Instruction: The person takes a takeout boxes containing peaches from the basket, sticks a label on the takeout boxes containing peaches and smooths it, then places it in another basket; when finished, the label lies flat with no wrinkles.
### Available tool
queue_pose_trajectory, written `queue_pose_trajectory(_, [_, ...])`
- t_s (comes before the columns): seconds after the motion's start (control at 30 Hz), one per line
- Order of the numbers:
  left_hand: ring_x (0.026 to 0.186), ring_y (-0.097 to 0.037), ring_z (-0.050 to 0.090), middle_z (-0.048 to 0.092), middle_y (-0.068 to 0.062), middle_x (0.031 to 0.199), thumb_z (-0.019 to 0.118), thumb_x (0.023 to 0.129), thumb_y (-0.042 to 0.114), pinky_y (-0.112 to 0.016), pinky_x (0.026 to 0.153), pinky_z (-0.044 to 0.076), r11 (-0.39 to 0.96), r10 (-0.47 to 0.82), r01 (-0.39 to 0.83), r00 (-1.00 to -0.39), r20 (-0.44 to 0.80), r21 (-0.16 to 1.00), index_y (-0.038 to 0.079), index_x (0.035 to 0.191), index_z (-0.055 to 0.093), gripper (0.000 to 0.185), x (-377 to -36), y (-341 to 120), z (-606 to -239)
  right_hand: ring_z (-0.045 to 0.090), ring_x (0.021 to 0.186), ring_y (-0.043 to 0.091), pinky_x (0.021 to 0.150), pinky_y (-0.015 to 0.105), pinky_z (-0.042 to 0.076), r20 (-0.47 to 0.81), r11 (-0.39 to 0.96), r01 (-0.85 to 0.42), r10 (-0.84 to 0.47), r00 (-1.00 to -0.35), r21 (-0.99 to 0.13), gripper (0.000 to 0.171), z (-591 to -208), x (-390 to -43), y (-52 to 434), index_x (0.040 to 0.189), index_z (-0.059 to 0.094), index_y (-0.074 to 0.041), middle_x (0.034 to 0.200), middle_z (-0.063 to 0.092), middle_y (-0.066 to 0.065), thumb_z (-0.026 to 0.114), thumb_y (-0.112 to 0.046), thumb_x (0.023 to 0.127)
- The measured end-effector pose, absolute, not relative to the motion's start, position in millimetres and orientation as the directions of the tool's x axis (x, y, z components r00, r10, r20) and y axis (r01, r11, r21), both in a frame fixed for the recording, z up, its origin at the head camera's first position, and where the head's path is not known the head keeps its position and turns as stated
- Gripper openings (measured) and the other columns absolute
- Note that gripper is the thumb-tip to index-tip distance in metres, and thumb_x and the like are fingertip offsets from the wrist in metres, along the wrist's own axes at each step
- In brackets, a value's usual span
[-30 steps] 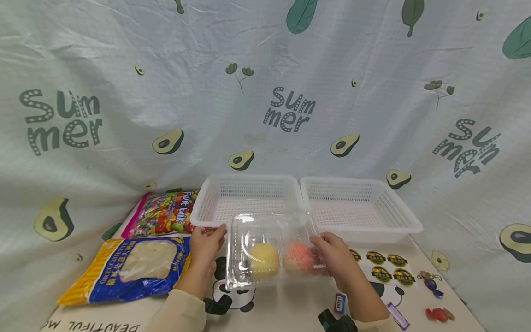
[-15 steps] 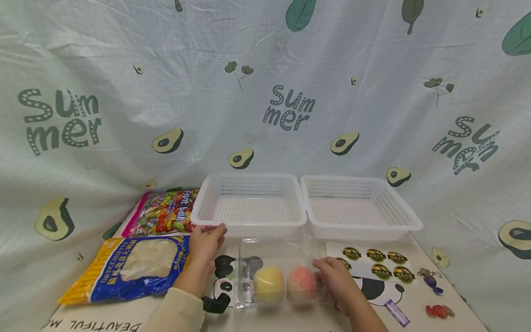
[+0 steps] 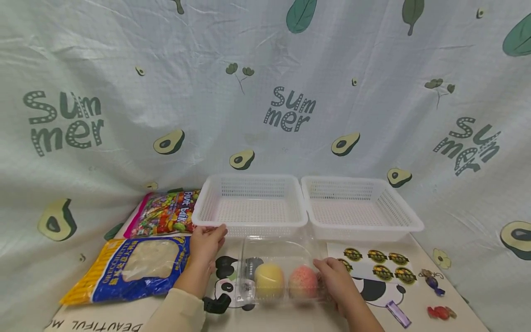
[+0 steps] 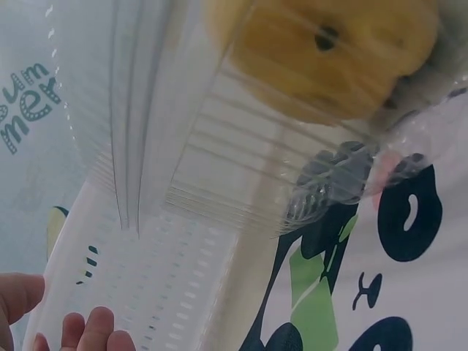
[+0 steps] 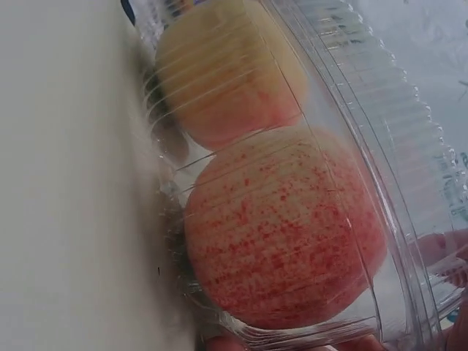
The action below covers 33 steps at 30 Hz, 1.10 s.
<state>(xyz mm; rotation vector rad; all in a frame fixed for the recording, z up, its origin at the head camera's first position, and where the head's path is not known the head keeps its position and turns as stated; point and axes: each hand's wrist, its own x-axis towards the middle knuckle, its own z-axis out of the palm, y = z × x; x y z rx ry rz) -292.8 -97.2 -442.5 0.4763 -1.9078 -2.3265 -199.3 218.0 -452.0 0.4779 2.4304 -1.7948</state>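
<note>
A clear plastic clamshell box (image 3: 275, 251) is in the middle of the head view, low over the tabletop. Inside sit two round, peach-like fruits: a yellow one (image 3: 269, 281) and a pink-speckled one (image 5: 285, 230). My right hand (image 3: 337, 281) grips the box's right side. Whether the underside touches the table is hard to tell. At the front left corner of the left white basket (image 3: 250, 225), my left hand (image 3: 205, 244) holds the rim. In the left wrist view the thumb is at the rim, with fingertips (image 4: 97, 327) by the outer wall.
A second white basket (image 3: 365, 228) stands right of the first. To the left lie a colourful candy bag (image 3: 163, 214) and a blue-and-yellow pasta bag (image 3: 132, 267). At right are a sticker sheet (image 3: 365, 246), a purple packet (image 3: 398, 313) and wrapped candies (image 3: 441, 312). A printed curtain hangs behind.
The box has come down and nearer to me in my right hand, uncovering the left basket's front wall. Over the last half second it barely moves. My left hand stays at the basket corner.
</note>
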Motion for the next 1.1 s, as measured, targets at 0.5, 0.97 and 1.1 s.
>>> queue_pose_trajectory(0.5, [0.113,-0.03,0.071,0.067,-0.021,0.125,0.073,0.097,0.02,-0.039,0.098,0.058,-0.189,-0.276,-0.109,-0.948,-0.16,0.976,0.001,0.131,0.047,0.047,-293.4,-97.1,-446.4,0.045,0.063,0.018,0.051,0.03,0.04,-0.236,0.357,0.304,0.222,-0.946,-0.883,0.047,-447.1,-204.2,217.6,0.11,0.06,-0.001,0.09,0.058,0.009,0.053,-0.048,0.103])
queue_pose_trajectory(0.97, [0.12,-0.028,0.064,0.068,-0.013,0.128,0.076,0.094,0.03,-0.046,0.103,0.054,0.2,-0.09,-0.001,-0.996,0.017,0.98,0.006,0.128,0.065,0.043,-252.4,-93.9,-434.9,0.069,0.079,0.021,0.064,0.036,0.062,-0.091,0.484,0.19,0.221,-0.971,-0.854,0.049,-435.2,-220.1,258.4,0.114,0.064,0.005,0.098,0.072,0.016,0.058,-0.043,0.103])
queue_pose_trajectory(1.1, [0.131,-0.029,0.058,0.064,-0.01,0.137,0.08,0.09,0.031,-0.047,0.107,0.052,0.251,0.013,0.041,-0.999,0.039,0.967,0.01,0.135,0.063,0.052,-242.4,-92.1,-434.1,0.071,0.082,0.022,0.068,0.036,0.063,-0.081,0.489,0.169,0.196,-0.977,-0.855,0.044,-436.1,-230.3,280.6,0.122,0.062,0.007,0.103,0.072,0.02,0.059,-0.032,0.103])
